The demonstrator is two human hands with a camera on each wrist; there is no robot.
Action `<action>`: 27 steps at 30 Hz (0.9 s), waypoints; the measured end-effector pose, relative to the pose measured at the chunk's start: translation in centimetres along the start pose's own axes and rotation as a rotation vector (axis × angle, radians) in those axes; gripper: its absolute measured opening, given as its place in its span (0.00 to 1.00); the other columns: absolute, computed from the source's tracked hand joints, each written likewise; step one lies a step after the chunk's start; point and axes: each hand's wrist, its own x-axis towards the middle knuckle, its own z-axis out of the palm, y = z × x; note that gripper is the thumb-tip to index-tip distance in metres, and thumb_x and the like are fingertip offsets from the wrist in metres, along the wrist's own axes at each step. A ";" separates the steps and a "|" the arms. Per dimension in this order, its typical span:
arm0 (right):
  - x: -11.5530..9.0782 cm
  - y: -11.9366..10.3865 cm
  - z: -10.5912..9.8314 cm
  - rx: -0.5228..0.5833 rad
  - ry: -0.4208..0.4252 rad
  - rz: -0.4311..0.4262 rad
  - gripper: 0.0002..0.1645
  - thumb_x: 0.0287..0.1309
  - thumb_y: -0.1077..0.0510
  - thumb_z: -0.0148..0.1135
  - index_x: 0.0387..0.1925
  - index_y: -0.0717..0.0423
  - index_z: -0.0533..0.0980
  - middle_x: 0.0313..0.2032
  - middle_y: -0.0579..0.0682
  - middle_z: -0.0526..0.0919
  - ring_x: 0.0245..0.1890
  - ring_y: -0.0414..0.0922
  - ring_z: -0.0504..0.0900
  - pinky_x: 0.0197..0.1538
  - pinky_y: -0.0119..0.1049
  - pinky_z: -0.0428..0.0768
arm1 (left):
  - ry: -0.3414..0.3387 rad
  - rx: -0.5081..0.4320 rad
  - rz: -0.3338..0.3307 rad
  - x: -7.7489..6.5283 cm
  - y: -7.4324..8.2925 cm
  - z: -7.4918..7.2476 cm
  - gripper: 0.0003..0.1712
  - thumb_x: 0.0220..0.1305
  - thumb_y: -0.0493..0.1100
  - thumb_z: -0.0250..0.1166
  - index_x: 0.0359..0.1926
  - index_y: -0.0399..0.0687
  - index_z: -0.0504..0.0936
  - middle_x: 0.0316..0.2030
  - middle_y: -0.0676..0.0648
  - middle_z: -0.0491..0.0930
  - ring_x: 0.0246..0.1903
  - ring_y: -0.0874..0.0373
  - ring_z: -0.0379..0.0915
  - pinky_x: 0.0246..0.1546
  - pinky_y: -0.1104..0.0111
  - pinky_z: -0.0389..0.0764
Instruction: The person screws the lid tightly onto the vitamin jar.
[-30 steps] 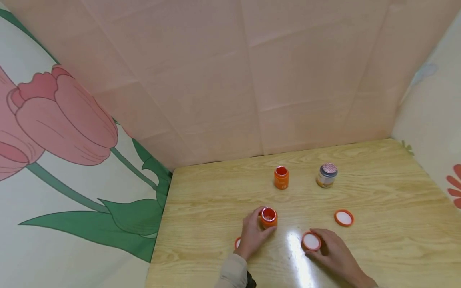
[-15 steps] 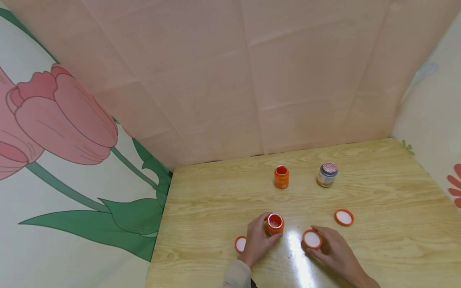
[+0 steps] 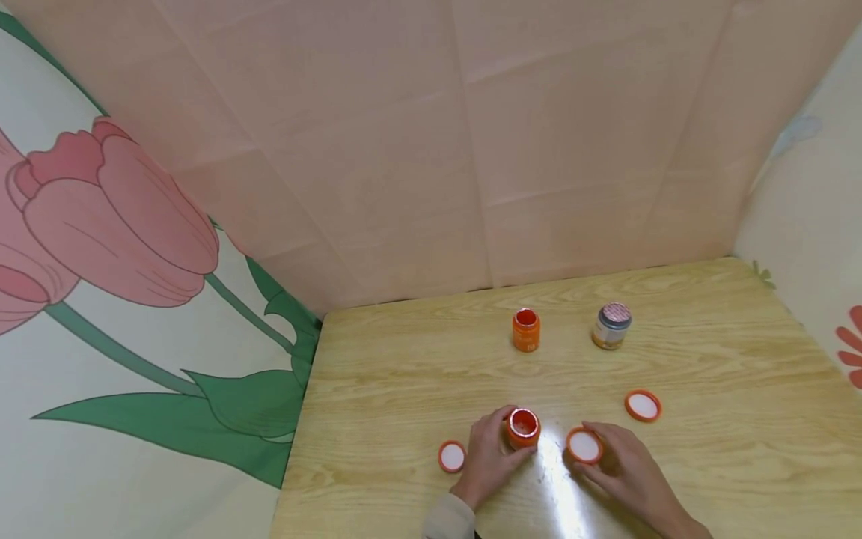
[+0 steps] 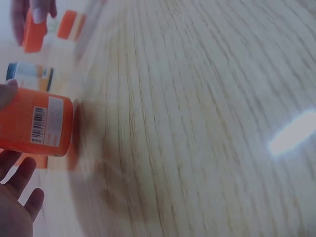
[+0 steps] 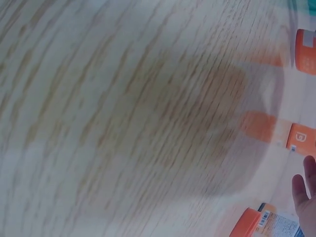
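My left hand (image 3: 486,458) grips an uncapped orange jar (image 3: 523,430), its mouth facing up and its inside red. In the left wrist view the jar (image 4: 37,123) shows a barcode label, low at the table; I cannot tell whether its base touches. To the right, my right hand (image 3: 629,471) pinches an orange lid (image 3: 584,446) by its edge, white inner face up. Jar and lid are apart. The right wrist view catches only a few fingers of the right hand (image 5: 307,190); the held lid is out of sight there.
A second uncapped orange jar (image 3: 526,332) stands farther back. Right of it is a grey-and-white jar (image 3: 611,327) with a pinkish top. Orange lids lie white side up, one at the right (image 3: 643,406) and one beside the left hand (image 3: 452,456). Walls border the wooden table (image 3: 377,374).
My left hand has moved right and slightly nearer with the orange jar, toward the lid in the right hand. The lid on the left is now uncovered. The right hand has barely shifted.
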 end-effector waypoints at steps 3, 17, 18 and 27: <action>0.0 -0.1 -0.1 0.005 0.000 -0.001 0.45 0.22 0.58 0.85 0.51 0.63 0.79 0.44 0.55 0.84 0.51 0.30 0.70 0.63 0.11 0.51 | 0.011 0.016 0.037 -0.1 0.1 0.1 0.40 0.48 0.52 0.78 0.62 0.51 0.74 0.53 0.56 0.81 0.52 0.62 0.76 0.56 0.65 0.72; -0.1 -0.2 -0.3 0.016 0.011 -0.011 0.45 0.20 0.59 0.85 0.50 0.62 0.79 0.44 0.55 0.84 0.53 0.28 0.69 0.63 0.11 0.52 | 0.008 0.000 0.044 -1.3 0.3 1.3 0.40 0.48 0.51 0.79 0.62 0.51 0.73 0.53 0.55 0.81 0.53 0.61 0.77 0.55 0.64 0.73; -0.1 -0.3 -0.3 0.016 0.013 -0.016 0.45 0.20 0.59 0.85 0.50 0.61 0.79 0.44 0.54 0.84 0.52 0.29 0.70 0.64 0.11 0.52 | 0.005 -0.007 0.036 -1.4 0.4 1.3 0.40 0.48 0.51 0.79 0.62 0.51 0.73 0.53 0.56 0.81 0.53 0.61 0.77 0.55 0.64 0.73; 0.0 -0.3 -0.5 0.052 0.038 -0.015 0.45 0.18 0.62 0.85 0.50 0.63 0.80 0.43 0.56 0.85 0.54 0.24 0.69 0.63 0.11 0.55 | 0.027 -0.063 0.018 -2.0 0.6 1.5 0.38 0.52 0.53 0.76 0.62 0.54 0.72 0.53 0.56 0.81 0.52 0.62 0.77 0.52 0.65 0.74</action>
